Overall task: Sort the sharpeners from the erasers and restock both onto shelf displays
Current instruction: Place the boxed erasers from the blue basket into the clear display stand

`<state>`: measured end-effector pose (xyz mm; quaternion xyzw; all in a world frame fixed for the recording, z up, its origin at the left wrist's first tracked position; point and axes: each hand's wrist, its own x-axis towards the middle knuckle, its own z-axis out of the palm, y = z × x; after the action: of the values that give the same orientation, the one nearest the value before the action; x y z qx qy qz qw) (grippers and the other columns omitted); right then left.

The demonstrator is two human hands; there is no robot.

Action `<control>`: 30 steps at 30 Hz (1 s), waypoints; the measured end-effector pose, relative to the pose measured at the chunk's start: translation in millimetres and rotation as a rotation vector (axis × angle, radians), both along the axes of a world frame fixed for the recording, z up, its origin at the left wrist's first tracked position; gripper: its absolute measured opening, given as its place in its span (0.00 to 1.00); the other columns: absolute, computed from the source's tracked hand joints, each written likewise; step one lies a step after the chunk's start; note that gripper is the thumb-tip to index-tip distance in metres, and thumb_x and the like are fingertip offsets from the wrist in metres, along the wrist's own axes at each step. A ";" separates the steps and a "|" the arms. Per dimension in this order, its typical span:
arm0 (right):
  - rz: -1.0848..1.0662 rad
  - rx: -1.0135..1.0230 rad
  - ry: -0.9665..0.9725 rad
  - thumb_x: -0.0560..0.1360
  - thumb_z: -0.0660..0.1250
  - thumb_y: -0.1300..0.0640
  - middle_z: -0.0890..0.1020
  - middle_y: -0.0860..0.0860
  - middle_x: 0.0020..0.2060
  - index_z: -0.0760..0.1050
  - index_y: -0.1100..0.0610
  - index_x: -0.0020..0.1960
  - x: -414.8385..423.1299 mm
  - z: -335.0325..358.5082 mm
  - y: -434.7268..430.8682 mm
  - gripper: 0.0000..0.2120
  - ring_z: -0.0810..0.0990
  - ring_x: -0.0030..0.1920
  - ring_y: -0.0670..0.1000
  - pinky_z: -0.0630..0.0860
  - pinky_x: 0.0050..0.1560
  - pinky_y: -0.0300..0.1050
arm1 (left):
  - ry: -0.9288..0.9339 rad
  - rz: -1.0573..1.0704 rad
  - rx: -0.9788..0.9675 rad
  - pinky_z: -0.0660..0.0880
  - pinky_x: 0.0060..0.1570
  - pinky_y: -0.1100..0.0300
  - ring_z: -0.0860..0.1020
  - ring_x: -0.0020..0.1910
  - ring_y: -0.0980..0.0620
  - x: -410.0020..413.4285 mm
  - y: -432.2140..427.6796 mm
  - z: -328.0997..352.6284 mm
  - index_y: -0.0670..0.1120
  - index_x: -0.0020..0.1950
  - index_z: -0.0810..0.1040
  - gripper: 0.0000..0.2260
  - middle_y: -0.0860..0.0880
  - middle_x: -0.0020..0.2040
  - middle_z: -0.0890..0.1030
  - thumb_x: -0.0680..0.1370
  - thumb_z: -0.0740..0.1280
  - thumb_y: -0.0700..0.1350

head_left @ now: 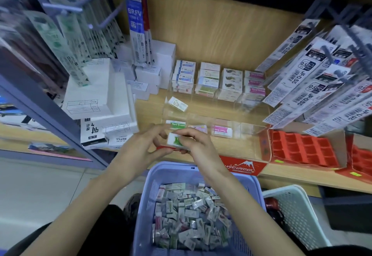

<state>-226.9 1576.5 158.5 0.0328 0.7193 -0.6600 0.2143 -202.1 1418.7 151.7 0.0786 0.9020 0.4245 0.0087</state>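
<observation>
Both my hands meet over the shelf's front edge. My right hand (198, 145) pinches a white eraser with a green print (175, 141), and my left hand (141, 147) curls its fingers at the same eraser's left end. A thin red item shows just under the hands. Behind them stands a clear tiered display (249, 112): its front row holds a green Hard Eraser (177, 125), a pale pink one (199, 128) and a pink one (222, 130); one loose eraser (178, 104) lies in the middle row. Below, a purple basket (153, 187) is full of wrapped erasers.
Stacked eraser boxes (219, 82) fill the display's back row. White cartons (96, 94) stand at the left, hanging refill packs (314, 86) crowd the right. A red tray box (304, 151) sits on the shelf at right, a white basket (300, 213) beside the purple one.
</observation>
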 end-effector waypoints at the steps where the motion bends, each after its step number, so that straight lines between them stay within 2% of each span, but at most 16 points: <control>1: 0.029 0.012 0.013 0.78 0.61 0.65 0.78 0.50 0.49 0.75 0.53 0.50 -0.1 -0.8 1.4 0.09 0.77 0.45 0.45 0.73 0.44 0.35 | 0.019 -0.018 0.003 0.69 0.42 0.73 0.76 0.41 0.62 0.1 -0.6 -0.4 0.52 0.60 0.76 0.19 0.60 0.42 0.74 0.71 0.74 0.42; 4: 0.116 0.087 0.129 0.76 0.64 0.65 0.75 0.48 0.51 0.73 0.53 0.54 -1.2 -3.7 6.6 0.09 0.75 0.47 0.40 0.71 0.48 0.30 | 0.037 0.022 0.003 0.67 0.41 0.76 0.76 0.42 0.60 -2.7 -3.7 -1.3 0.47 0.54 0.80 0.14 0.58 0.39 0.76 0.70 0.74 0.41; 6: 0.221 0.266 0.363 0.74 0.68 0.65 0.73 0.44 0.50 0.76 0.56 0.57 -3.5 -7.7 11.3 0.13 0.72 0.51 0.38 0.65 0.53 0.25 | 0.027 0.056 0.012 0.68 0.42 0.76 0.75 0.44 0.60 -6.4 -6.8 -1.8 0.49 0.53 0.80 0.13 0.57 0.39 0.77 0.70 0.74 0.41; 8: 0.264 0.471 0.581 0.72 0.71 0.63 0.74 0.46 0.50 0.78 0.58 0.59 -7.3 -13.0 14.5 0.15 0.71 0.54 0.42 0.59 0.57 0.24 | 0.014 0.056 0.006 0.70 0.44 0.71 0.74 0.44 0.59 -8.8 -6.4 -4.0 0.50 0.54 0.79 0.13 0.59 0.40 0.76 0.70 0.74 0.43; 10: 0.257 0.607 0.696 0.72 0.72 0.60 0.77 0.51 0.50 0.79 0.59 0.59 -13.4 -20.3 13.4 0.16 0.71 0.55 0.48 0.59 0.57 0.29 | -0.007 0.093 -0.030 0.73 0.49 0.60 0.74 0.43 0.60 -9.9 -4.3 -7.1 0.48 0.59 0.77 0.16 0.62 0.43 0.74 0.72 0.73 0.44; 11: 0.233 0.669 0.731 0.72 0.72 0.59 0.78 0.52 0.49 0.79 0.59 0.58 -17.9 -24.7 11.7 0.15 0.71 0.54 0.50 0.62 0.59 0.36 | -0.032 0.129 -0.048 0.72 0.52 0.58 0.73 0.45 0.58 -10.5 -3.8 -8.9 0.48 0.63 0.73 0.20 0.61 0.47 0.73 0.72 0.73 0.45; 13: 0.177 0.815 0.797 0.71 0.72 0.58 0.79 0.53 0.47 0.80 0.59 0.57 -27.8 -33.8 7.6 0.15 0.74 0.52 0.55 0.70 0.57 0.50 | -0.115 0.200 -0.050 0.68 0.55 0.61 0.71 0.52 0.56 -11.6 -6.4 -12.8 0.46 0.71 0.64 0.30 0.57 0.57 0.69 0.72 0.73 0.46; 14: 0.161 0.886 0.831 0.70 0.73 0.59 0.80 0.54 0.46 0.80 0.60 0.55 -32.7 -38.4 5.8 0.15 0.76 0.50 0.57 0.72 0.53 0.54 | -0.160 0.220 -0.041 0.66 0.55 0.63 0.70 0.55 0.55 -11.9 -8.2 -15.1 0.45 0.73 0.62 0.32 0.55 0.61 0.68 0.73 0.73 0.46; 15: 0.155 0.952 0.874 0.68 0.75 0.59 0.81 0.53 0.45 0.81 0.60 0.53 -37.2 -42.5 3.5 0.14 0.77 0.48 0.57 0.74 0.50 0.54 | -0.195 0.222 -0.037 0.65 0.54 0.65 0.71 0.57 0.54 -11.7 -9.5 -17.5 0.45 0.73 0.61 0.32 0.52 0.64 0.69 0.73 0.72 0.46; 17: 0.153 1.058 0.959 0.64 0.78 0.60 0.82 0.51 0.41 0.82 0.58 0.46 -43.9 -49.1 -2.5 0.12 0.78 0.44 0.56 0.70 0.46 0.48 | -0.257 0.191 -0.041 0.65 0.54 0.66 0.71 0.62 0.53 -9.7 -10.0 -21.9 0.46 0.73 0.63 0.31 0.49 0.68 0.69 0.74 0.72 0.46; 19: 0.159 1.139 1.004 0.59 0.80 0.61 0.82 0.49 0.36 0.81 0.57 0.40 -47.0 -52.4 -9.9 0.11 0.77 0.41 0.53 0.63 0.43 0.44 | -0.315 0.157 -0.035 0.68 0.57 0.62 0.71 0.64 0.52 -8.0 -8.4 -25.5 0.47 0.73 0.63 0.30 0.49 0.69 0.69 0.74 0.71 0.46; 21: 0.173 1.239 0.991 0.56 0.80 0.61 0.81 0.47 0.32 0.80 0.55 0.34 -49.1 -53.6 -15.3 0.11 0.75 0.40 0.52 0.59 0.41 0.44 | -0.356 0.126 0.001 0.71 0.59 0.57 0.73 0.62 0.50 -6.9 -6.2 -28.4 0.49 0.73 0.64 0.30 0.49 0.67 0.71 0.74 0.72 0.45; 23: 0.155 1.303 0.970 0.54 0.79 0.64 0.79 0.47 0.29 0.78 0.55 0.30 -51.1 -52.4 -18.4 0.11 0.71 0.41 0.51 0.58 0.41 0.44 | -0.354 0.111 0.038 0.73 0.58 0.56 0.75 0.58 0.51 -6.3 -4.3 -28.4 0.51 0.72 0.65 0.29 0.54 0.62 0.73 0.74 0.72 0.45; 25: 0.162 1.344 0.969 0.49 0.77 0.68 0.77 0.50 0.29 0.75 0.57 0.26 -51.2 -50.1 -21.1 0.13 0.72 0.39 0.53 0.57 0.41 0.44 | -0.337 0.104 0.040 0.72 0.55 0.59 0.74 0.54 0.54 -6.4 -3.0 -27.8 0.52 0.72 0.65 0.28 0.57 0.57 0.72 0.74 0.72 0.45; 27: 0.180 1.380 0.961 0.46 0.75 0.68 0.75 0.51 0.27 0.74 0.58 0.23 -51.1 -44.6 -24.1 0.13 0.74 0.35 0.54 0.58 0.40 0.45 | -0.323 0.110 0.039 0.71 0.53 0.61 0.74 0.52 0.56 -6.5 -2.2 -26.8 0.52 0.72 0.65 0.28 0.58 0.55 0.71 0.74 0.71 0.44; 30: 0.217 1.464 0.917 0.42 0.76 0.65 0.71 0.49 0.19 0.72 0.55 0.21 -54.0 -42.8 -29.4 0.15 0.74 0.33 0.53 0.62 0.39 0.45 | -0.321 0.110 0.038 0.71 0.53 0.61 0.73 0.52 0.56 -6.6 -2.5 -25.3 0.52 0.72 0.65 0.28 0.59 0.55 0.71 0.74 0.71 0.45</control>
<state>-280.9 1547.1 115.8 -0.1753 0.9774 0.0442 -0.1099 -208.7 1416.2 126.4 -0.0397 0.8838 0.4482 0.1280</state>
